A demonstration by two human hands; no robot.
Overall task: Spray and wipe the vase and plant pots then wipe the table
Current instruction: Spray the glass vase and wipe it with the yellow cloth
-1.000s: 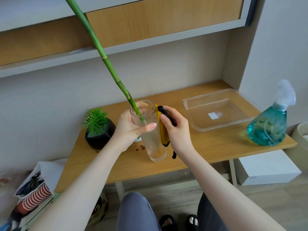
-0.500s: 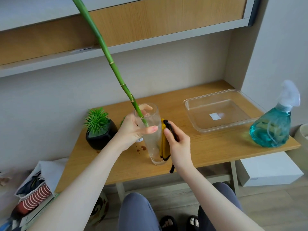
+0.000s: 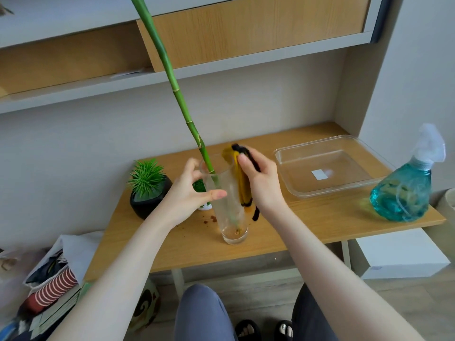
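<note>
A tall clear glass vase (image 3: 230, 210) stands on the wooden table (image 3: 307, 225), with a long green bamboo stalk (image 3: 172, 77) leaning out of it to the upper left. My left hand (image 3: 189, 193) grips the vase near its rim. My right hand (image 3: 258, 183) holds a yellow cloth with black trim (image 3: 242, 185) pressed against the vase's right side, up near the rim. A black pot with a spiky green plant (image 3: 147, 190) sits to the left. A small white pot (image 3: 203, 193) is mostly hidden behind my left hand.
A clear plastic tray (image 3: 327, 188) lies at the back right. A teal spray bottle (image 3: 406, 188) stands at the table's right edge. Brown specks (image 3: 209, 219) mark the wood beside the vase. A bag of clutter (image 3: 49, 279) and a white box (image 3: 398, 257) sit on the floor.
My right hand slid the cloth down the vase's side, then back up to the rim. My left hand kept its grip on the vase.
</note>
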